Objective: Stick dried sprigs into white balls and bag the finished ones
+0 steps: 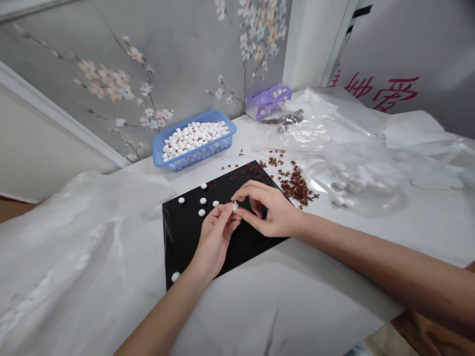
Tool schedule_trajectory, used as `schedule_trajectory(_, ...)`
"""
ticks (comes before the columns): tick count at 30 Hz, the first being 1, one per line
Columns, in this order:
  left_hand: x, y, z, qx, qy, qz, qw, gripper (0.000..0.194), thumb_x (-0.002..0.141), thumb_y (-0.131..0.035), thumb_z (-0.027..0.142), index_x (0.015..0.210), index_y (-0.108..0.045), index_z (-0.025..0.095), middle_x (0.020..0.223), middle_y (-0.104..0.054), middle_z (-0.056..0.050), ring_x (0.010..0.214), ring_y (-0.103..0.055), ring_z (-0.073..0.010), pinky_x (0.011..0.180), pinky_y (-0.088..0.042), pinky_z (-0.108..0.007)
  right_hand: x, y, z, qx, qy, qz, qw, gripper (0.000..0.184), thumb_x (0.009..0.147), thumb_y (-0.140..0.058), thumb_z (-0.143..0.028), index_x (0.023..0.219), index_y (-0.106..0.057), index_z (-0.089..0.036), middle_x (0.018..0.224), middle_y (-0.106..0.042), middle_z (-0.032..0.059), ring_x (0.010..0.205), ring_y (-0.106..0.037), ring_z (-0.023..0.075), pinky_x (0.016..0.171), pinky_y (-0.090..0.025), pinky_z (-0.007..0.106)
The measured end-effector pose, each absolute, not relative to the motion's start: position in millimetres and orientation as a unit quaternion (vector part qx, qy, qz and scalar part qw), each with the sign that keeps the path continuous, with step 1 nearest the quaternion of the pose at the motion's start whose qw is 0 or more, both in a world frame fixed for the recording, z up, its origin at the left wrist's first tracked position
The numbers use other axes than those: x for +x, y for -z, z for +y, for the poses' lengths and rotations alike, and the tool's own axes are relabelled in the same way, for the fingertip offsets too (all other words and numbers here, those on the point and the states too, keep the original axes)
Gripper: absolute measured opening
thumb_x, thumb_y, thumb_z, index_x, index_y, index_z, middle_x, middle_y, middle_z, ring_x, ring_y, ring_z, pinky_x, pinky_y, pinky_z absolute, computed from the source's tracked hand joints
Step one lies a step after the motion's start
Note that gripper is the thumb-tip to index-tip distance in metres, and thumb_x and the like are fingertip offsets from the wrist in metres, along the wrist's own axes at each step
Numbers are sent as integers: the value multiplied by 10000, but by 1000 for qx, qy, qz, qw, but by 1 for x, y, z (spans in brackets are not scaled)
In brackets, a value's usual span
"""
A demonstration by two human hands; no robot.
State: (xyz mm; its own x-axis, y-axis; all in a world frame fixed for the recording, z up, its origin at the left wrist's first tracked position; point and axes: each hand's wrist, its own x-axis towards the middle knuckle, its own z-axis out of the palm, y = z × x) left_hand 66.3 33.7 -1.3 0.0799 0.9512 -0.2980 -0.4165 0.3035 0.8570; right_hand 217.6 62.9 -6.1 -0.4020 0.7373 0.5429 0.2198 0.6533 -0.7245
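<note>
Over a black mat [185, 237] on the white table, my left hand [215, 237] and my right hand [269, 210] meet. Both pinch one small white bead [234, 205] between their fingertips. Something tiny and dark sits at the bead's top; I cannot make it out. Several loose white beads [202, 201] lie on the mat to the left of the hands, and one more bead [175, 276] rests near the mat's front left corner.
A blue basket [159, 148] full of white beads stands at the back by the flowered wall. A heap of small dark red star-shaped pieces [295, 185] lies right of the mat. Clear plastic bags [356, 148] cover the right side, white plastic sheeting [74, 237] the left. A purple tissue pack [267, 101] sits behind.
</note>
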Motion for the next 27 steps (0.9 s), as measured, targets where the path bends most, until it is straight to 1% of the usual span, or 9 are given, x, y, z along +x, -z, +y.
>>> schedule_trajectory(3,66,2,34,295,-521,435,673,149,688,-723,294,699,-653,163,711,-619,38,633,-569,-29,621,-488,-108,218,6,64,-292,-287,-791,454,138,818,-565,-234,940,-537,-177,881,-527,22,487,-403,36,449,-396,181)
schedule_trajectory(7,66,2,34,285,-526,433,674,145,684,-728,287,693,-654,163,697,-614,41,630,-565,-27,641,-490,-112,217,7,64,-291,-281,-798,447,108,852,-524,-246,931,-547,-175,876,-536,30,481,-417,36,465,-414,184)
schedule_trajectory(15,66,4,33,296,-528,445,660,139,690,-721,291,725,-672,165,740,-634,22,658,-575,-45,696,-484,-146,215,10,64,-283,-240,-818,439,118,887,-465,-224,953,-554,-184,885,-573,51,604,-515,87,530,-441,204)
schedule_trajectory(18,66,0,31,336,-519,456,640,140,714,-696,308,735,-668,172,731,-632,17,669,-578,-59,702,-478,-165,217,11,61,-283,-219,-826,437,130,887,-464,-228,971,-559,-200,923,-591,52,584,-514,85,525,-440,208)
schedule_trajectory(20,58,-7,26,411,-501,484,589,140,727,-677,320,743,-658,182,730,-636,9,673,-587,-81,688,-480,-193,219,10,58,-296,-207,-823,439,164,865,-509,-258,1017,-549,-210,949,-594,50,533,-488,78,508,-438,217)
schedule_trajectory(22,43,-14,16,511,-470,531,486,132,737,-660,327,765,-650,198,757,-650,-4,699,-600,-115,706,-482,-238,222,9,56,-321,-195,-814,443,270,831,-560,-302,1084,-521,-214,943,-591,49,515,-477,82,518,-446,236)
schedule_trajectory(24,20,-18,-1,603,-420,586,340,114,744,-645,320,793,-645,217,816,-661,-19,786,-604,-157,791,-469,-294,224,8,54,-346,-181,-808,441,329,815,-576,-330,1115,-504,-215,914,-588,48,540,-497,101,548,-457,258)
schedule_trajectory(26,-4,-18,-21,668,-350,622,211,93,756,-619,312,796,-635,229,904,-661,-37,919,-579,-195,903,-422,-354,226,8,53,-359,-167,-815,423,291,827,-553,-325,1095,-514,-217,897,-585,51,575,-521,121,564,-459,270)
schedule_trajectory(27,-14,-17,-31,688,-315,630,175,89,769,-599,312,791,-627,231,957,-657,-45,984,-559,-209,945,-396,-379,226,8,53,-361,-161,-822,410,270,832,-542,-318,1083,-521,-217,898,-585,54,582,-527,126,561,-457,273)
